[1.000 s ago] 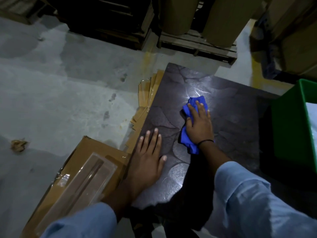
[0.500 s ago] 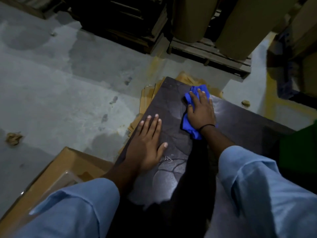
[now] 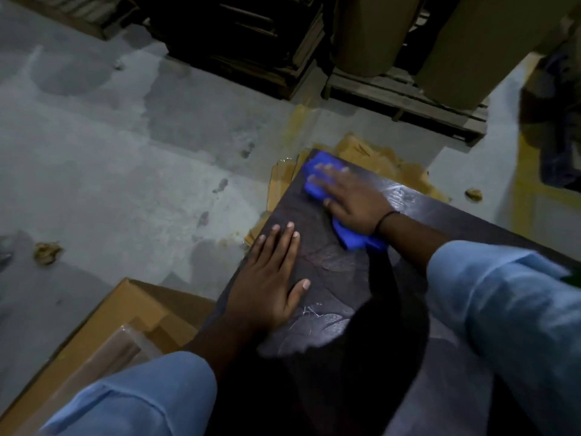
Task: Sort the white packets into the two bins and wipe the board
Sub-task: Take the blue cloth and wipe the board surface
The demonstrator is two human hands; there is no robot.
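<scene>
Concrete floor [image 3: 125,171] lies beyond my dark board [image 3: 330,256]; my right hand [image 3: 355,202] presses the blue cloth [image 3: 358,242] at its far corner, fingers straight; my left hand [image 3: 267,291] lies flat, fingers together.

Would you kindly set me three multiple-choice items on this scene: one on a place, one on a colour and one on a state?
1. Where on the board is the cloth?
A. at its near edge
B. at its far left corner
C. on the floor

2. What colour is the cloth?
A. white
B. green
C. blue

3. How does the left hand lie?
A. flat on the board, holding nothing
B. gripping the cloth
C. lifted in a fist

Answers: 1 B, the right hand presses it at the board's far left corner; 2 C, bright blue shows on both sides of that hand; 3 A, its palm rests on the dark surface.
</scene>
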